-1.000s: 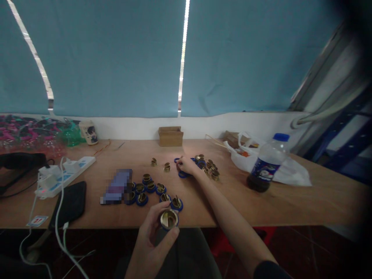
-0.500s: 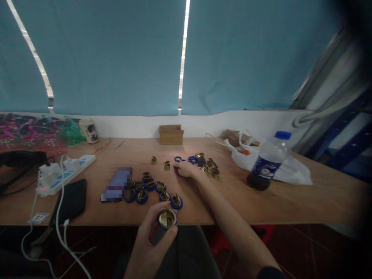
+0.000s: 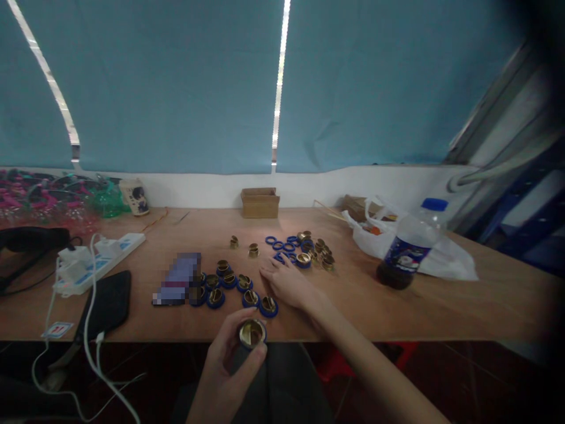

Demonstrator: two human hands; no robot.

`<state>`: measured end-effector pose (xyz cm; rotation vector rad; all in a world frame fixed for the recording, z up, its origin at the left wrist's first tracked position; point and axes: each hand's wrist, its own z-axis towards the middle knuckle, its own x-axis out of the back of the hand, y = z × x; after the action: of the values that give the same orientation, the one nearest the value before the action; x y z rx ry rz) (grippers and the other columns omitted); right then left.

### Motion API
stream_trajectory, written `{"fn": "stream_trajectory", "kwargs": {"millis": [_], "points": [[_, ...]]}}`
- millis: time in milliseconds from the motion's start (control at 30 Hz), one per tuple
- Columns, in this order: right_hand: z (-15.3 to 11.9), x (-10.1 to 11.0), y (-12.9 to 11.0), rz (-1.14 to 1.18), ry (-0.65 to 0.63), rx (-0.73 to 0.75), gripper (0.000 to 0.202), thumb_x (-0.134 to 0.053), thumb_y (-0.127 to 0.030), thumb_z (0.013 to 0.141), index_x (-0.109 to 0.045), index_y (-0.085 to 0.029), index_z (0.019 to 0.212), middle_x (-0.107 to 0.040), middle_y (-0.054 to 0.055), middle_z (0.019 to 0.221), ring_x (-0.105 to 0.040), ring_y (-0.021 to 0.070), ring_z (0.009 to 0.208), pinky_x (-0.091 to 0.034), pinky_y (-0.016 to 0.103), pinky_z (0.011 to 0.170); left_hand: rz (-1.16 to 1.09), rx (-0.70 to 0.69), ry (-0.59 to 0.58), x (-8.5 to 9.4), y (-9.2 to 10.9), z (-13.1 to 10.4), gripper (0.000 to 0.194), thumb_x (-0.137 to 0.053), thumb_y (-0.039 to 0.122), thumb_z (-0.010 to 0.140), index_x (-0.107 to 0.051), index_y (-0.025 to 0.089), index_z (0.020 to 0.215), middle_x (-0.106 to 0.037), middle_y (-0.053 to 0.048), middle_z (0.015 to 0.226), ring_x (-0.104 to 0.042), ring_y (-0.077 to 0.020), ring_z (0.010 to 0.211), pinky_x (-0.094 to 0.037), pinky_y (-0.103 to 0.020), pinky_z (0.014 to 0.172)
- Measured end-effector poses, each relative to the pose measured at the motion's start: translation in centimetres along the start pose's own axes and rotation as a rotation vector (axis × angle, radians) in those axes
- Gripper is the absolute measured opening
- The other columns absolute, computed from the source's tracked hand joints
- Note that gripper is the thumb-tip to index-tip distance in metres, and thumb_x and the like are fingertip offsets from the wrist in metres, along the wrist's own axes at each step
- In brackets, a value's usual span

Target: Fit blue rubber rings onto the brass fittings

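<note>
My left hand (image 3: 227, 365), at the table's front edge, grips a round gold metal fitting (image 3: 253, 333) with a blue ring around it; its hollow side faces up. My right hand (image 3: 289, 282) reaches over the table with fingers extended beside the loose blue rings (image 3: 289, 247), its fingertips close to the nearest rings. Several gold fittings on blue rings (image 3: 228, 279) lie in front of the left hand. Two bare gold fittings (image 3: 253, 250) stand farther back, and more gold fittings (image 3: 325, 259) are heaped to the right of the rings.
A soda bottle (image 3: 404, 253) and a white plastic bag (image 3: 450, 259) stand at the right. A small cardboard box (image 3: 260, 204) is against the wall. A phone (image 3: 179, 280), black pad (image 3: 108, 303), power strip (image 3: 123, 250) and paper cup (image 3: 135, 197) occupy the left.
My right hand has moved back toward me from the blue rings, uncovering more of them. My left hand keeps holding the gold fitting, which is turned slightly.
</note>
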<state>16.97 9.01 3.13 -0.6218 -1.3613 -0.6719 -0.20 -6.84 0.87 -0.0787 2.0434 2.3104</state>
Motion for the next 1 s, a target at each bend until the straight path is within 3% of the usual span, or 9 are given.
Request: {"fn": "stream_trajectory", "kwargs": {"millis": [233,367,500,600,700,833,1000], "points": [[-6.0,0.6,-1.4,0.058,0.058,-0.064,0.045,-0.044,-0.006,0.089,-0.062,-0.014,0.129,-0.063,0.014,0.132,-0.040,0.0292,0.138,-0.018,0.053,0.117,-0.001,-0.010,0.023,-0.7,-0.2,-0.1,0.038,-0.069,0.026,0.081,-0.063,0.024,0.119,-0.070,-0.008,0.119,-0.065,-0.0241,0.112,-0.048,-0.033,0.100],[-9.9,0.5,-2.6,0.183,0.078,-0.116,0.043,-0.043,-0.020,0.096,-0.056,-0.020,0.137,-0.061,0.009,0.137,-0.041,0.0305,0.138,-0.023,0.056,0.117,-0.037,-0.037,0.070,-1.3,-0.3,-0.3,0.037,-0.069,0.025,0.081,-0.063,0.023,0.118,-0.071,-0.008,0.116,-0.067,-0.0242,0.108,-0.048,-0.034,0.099],[-13.5,-0.9,-3.4,0.240,0.132,-0.136,0.052,-0.054,-0.037,0.095,-0.044,-0.030,0.146,-0.052,0.005,0.144,-0.042,0.0302,0.137,-0.032,0.056,0.115,-0.015,-0.015,0.032,-1.2,-0.2,-0.3,0.038,-0.068,0.024,0.081,-0.062,0.023,0.118,-0.070,-0.008,0.117,-0.066,-0.0243,0.111,-0.047,-0.034,0.101],[-15.4,-3.0,-3.1,0.215,0.262,-0.067,0.056,-0.057,-0.027,0.094,-0.040,-0.032,0.147,-0.054,0.006,0.143,-0.048,0.0283,0.133,-0.042,0.053,0.111,0.021,0.003,0.005,-1.0,-0.3,-0.3,0.037,-0.067,0.024,0.082,-0.061,0.023,0.119,-0.069,-0.008,0.119,-0.064,-0.0245,0.113,-0.045,-0.036,0.103],[-16.4,-5.1,-2.2,0.211,0.459,0.008,0.056,-0.045,-0.008,0.096,-0.039,-0.028,0.148,-0.059,0.007,0.138,-0.055,0.0229,0.128,-0.049,0.045,0.105,0.047,0.004,-0.019,-1.1,-0.1,-0.3,0.038,-0.067,0.024,0.081,-0.060,0.023,0.119,-0.069,-0.008,0.119,-0.064,-0.0253,0.114,-0.045,-0.037,0.103],[-16.2,-5.9,-1.9,0.271,0.637,0.029,0.049,-0.051,-0.006,0.094,-0.052,-0.026,0.139,-0.068,0.006,0.126,-0.064,0.0217,0.117,-0.054,0.040,0.099,0.092,0.002,-0.062,-1.5,0.5,-0.3,0.035,-0.064,0.027,0.084,-0.062,0.023,0.118,-0.067,-0.009,0.123,-0.061,-0.0255,0.117,-0.044,-0.036,0.104],[-16.0,-4.2,-4.3,0.600,0.754,-0.188,0.033,-0.059,-0.012,0.092,-0.064,-0.028,0.121,-0.076,0.002,0.109,-0.073,0.0189,0.097,-0.058,0.031,0.090,0.144,0.049,-0.038,-2.3,0.8,-0.9,0.028,-0.055,0.031,0.089,-0.065,0.024,0.114,-0.071,-0.006,0.106,-0.065,-0.0228,0.095,-0.051,-0.033,0.086]]}}
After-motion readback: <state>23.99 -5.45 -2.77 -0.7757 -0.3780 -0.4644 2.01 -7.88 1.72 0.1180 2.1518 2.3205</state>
